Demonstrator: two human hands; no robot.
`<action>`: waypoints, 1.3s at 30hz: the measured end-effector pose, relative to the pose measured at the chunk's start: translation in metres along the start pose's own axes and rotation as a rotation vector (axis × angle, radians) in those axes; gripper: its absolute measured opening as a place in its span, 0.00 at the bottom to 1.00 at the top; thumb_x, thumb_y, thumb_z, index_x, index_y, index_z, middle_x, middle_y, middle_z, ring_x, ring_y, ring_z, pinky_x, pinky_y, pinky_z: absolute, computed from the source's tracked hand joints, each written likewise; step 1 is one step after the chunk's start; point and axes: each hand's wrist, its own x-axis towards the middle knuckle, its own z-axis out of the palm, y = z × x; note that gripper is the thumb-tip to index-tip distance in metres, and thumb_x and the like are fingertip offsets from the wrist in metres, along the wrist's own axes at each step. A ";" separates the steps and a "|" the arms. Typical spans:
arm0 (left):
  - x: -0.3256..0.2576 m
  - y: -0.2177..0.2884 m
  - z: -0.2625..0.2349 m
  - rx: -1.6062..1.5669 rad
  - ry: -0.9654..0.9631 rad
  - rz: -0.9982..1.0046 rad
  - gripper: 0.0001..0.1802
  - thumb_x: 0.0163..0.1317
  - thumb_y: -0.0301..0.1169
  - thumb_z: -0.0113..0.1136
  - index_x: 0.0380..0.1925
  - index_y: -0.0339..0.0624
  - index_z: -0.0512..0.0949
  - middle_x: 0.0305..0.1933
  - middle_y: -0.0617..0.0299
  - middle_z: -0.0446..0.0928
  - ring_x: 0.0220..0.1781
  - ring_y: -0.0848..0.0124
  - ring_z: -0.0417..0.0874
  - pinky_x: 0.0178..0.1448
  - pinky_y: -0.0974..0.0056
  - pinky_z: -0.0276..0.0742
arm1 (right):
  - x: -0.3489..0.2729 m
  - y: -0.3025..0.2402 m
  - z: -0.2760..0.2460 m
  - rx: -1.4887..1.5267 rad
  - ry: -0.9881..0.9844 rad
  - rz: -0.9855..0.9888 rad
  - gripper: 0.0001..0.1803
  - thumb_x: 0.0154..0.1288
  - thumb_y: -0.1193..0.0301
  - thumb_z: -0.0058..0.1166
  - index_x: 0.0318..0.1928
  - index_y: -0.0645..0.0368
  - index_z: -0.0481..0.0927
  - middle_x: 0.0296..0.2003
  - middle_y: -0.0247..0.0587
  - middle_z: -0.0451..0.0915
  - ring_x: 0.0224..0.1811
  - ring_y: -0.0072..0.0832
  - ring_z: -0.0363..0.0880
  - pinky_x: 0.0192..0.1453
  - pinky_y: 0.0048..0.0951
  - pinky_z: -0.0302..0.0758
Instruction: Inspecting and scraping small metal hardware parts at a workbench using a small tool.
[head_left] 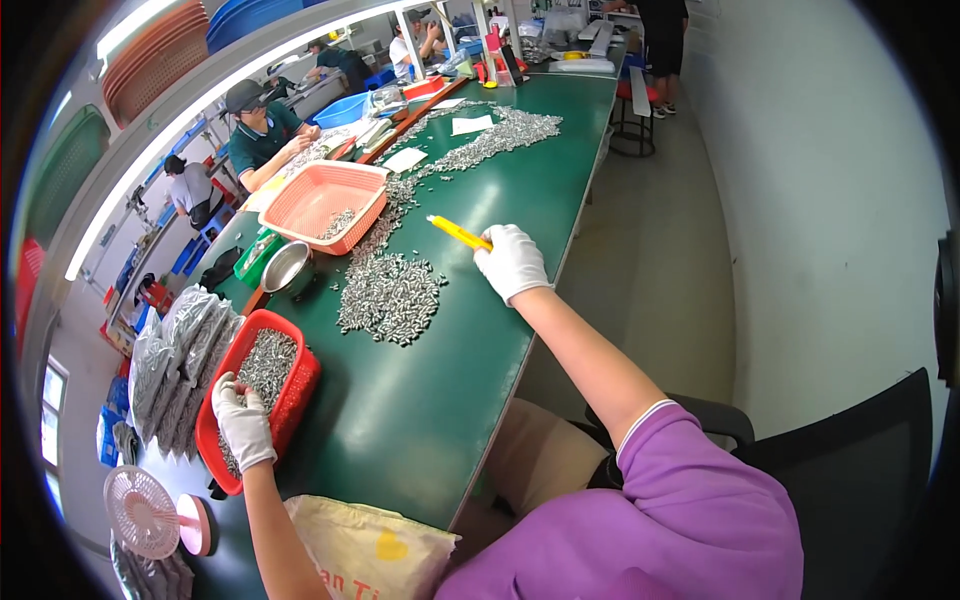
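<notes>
My left hand [243,425], in a white glove, reaches into a red plastic basket [305,385] of small silvery metal parts [268,365]. Its fingers are bent together over the parts; whatever they pinch is too small to make out. Above the green tabletop, my right hand [512,264], also gloved in white, is closed around a slim yellow tool [458,231] with a pale tip, which points to the far left. Between my hands lies a heap of the same small metal cylinders [392,300], and a trail of them runs on to a larger spread [505,138] farther away.
Beyond the heap stand a salmon-pink basket [320,200], a steel bowl [288,268] and a green tray [258,254]. Packed grey bags [180,350] and a pink fan [145,512] flank the red basket. A co-worker [262,140] sits across the table [420,420]; a chair [850,470] stands right.
</notes>
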 end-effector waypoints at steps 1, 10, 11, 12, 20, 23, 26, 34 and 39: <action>-0.001 0.006 -0.003 -0.055 0.026 0.039 0.04 0.56 0.20 0.57 0.31 0.33 0.73 0.56 0.48 0.72 0.56 0.55 0.74 0.62 0.59 0.67 | 0.001 0.001 -0.002 0.171 0.041 0.065 0.14 0.59 0.61 0.56 0.41 0.54 0.82 0.38 0.47 0.81 0.40 0.42 0.82 0.47 0.39 0.78; -0.012 0.097 -0.023 -0.055 0.168 0.435 0.08 0.51 0.14 0.56 0.31 0.34 0.70 0.57 0.49 0.71 0.62 0.48 0.70 0.63 0.53 0.67 | -0.067 0.037 -0.076 1.514 -0.374 0.328 0.15 0.69 0.69 0.34 0.48 0.57 0.73 0.24 0.25 0.67 0.21 0.13 0.57 0.25 0.17 0.56; -0.018 0.111 -0.022 -0.091 0.098 0.427 0.09 0.49 0.14 0.56 0.30 0.35 0.70 0.56 0.49 0.72 0.62 0.48 0.70 0.64 0.52 0.66 | -0.080 0.041 -0.084 1.548 -0.418 0.258 0.15 0.69 0.68 0.34 0.48 0.57 0.74 0.23 0.24 0.66 0.20 0.12 0.56 0.25 0.17 0.54; -0.024 0.126 -0.018 -0.078 0.034 0.480 0.10 0.47 0.14 0.57 0.29 0.36 0.71 0.55 0.49 0.73 0.63 0.48 0.70 0.65 0.50 0.65 | -0.089 0.043 -0.090 1.480 -0.461 0.334 0.14 0.72 0.62 0.40 0.48 0.56 0.74 0.21 0.22 0.64 0.19 0.11 0.55 0.24 0.16 0.52; -0.091 0.186 0.025 -0.409 -0.520 0.425 0.10 0.42 0.21 0.66 0.24 0.41 0.74 0.54 0.50 0.74 0.62 0.45 0.70 0.63 0.50 0.68 | -0.159 0.035 -0.118 1.122 -0.769 0.334 0.24 0.74 0.58 0.46 0.63 0.59 0.68 0.25 0.29 0.75 0.24 0.11 0.66 0.32 0.16 0.68; -0.096 0.177 0.030 -0.434 -0.517 0.402 0.10 0.42 0.22 0.67 0.24 0.41 0.75 0.54 0.48 0.74 0.61 0.44 0.69 0.63 0.49 0.67 | -0.178 0.026 -0.119 0.979 -0.821 0.180 0.25 0.73 0.69 0.42 0.69 0.52 0.63 0.26 0.33 0.78 0.24 0.14 0.71 0.35 0.20 0.73; -0.099 0.169 0.030 -0.420 -0.536 0.357 0.09 0.44 0.24 0.67 0.26 0.41 0.76 0.56 0.48 0.73 0.63 0.44 0.67 0.65 0.50 0.65 | -0.190 0.012 -0.115 0.636 -0.554 -0.203 0.28 0.67 0.72 0.46 0.68 0.45 0.65 0.26 0.44 0.79 0.24 0.32 0.81 0.31 0.32 0.78; -0.100 0.167 0.027 -0.416 -0.580 0.319 0.08 0.46 0.21 0.64 0.28 0.39 0.76 0.59 0.50 0.72 0.67 0.48 0.66 0.66 0.54 0.65 | -0.201 -0.022 -0.113 0.218 -0.471 -0.423 0.27 0.61 0.72 0.49 0.63 0.46 0.72 0.21 0.42 0.79 0.20 0.38 0.79 0.26 0.36 0.76; -0.100 0.167 0.029 -0.428 -0.563 0.316 0.08 0.46 0.21 0.64 0.27 0.40 0.75 0.59 0.51 0.72 0.68 0.48 0.66 0.66 0.53 0.65 | -0.201 -0.034 -0.113 0.091 -0.511 -0.473 0.29 0.60 0.71 0.50 0.64 0.45 0.70 0.20 0.39 0.78 0.18 0.35 0.78 0.25 0.35 0.76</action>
